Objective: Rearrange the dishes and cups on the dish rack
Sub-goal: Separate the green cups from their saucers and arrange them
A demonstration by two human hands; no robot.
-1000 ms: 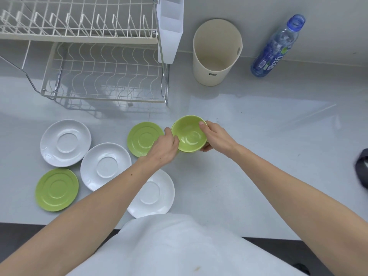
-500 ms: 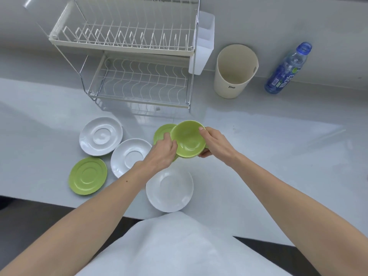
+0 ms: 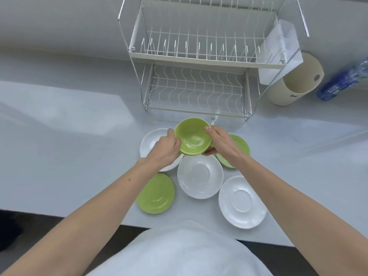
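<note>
A green cup (image 3: 192,136) is held above the counter between my left hand (image 3: 164,149) on its left rim and my right hand (image 3: 222,143) on its right rim. Below it lie saucers: a white saucer (image 3: 147,145) partly under my left hand, a green saucer (image 3: 242,146) under my right wrist, a white saucer (image 3: 200,177) in the middle, a green saucer (image 3: 156,194) at front left and a white saucer (image 3: 242,202) at front right. The two-tier wire dish rack (image 3: 196,86) stands behind with both tiers bare.
A white cutlery holder (image 3: 278,54) hangs on the rack's right end. A beige tub (image 3: 294,82) and a blue water bottle (image 3: 342,80) stand to the right against the wall. The counter's front edge (image 3: 59,213) runs close to my body.
My hands have carried the green cup up and toward the rack. The view has swung left, so the rack now sits straight ahead and the saucers lie under my hands.
</note>
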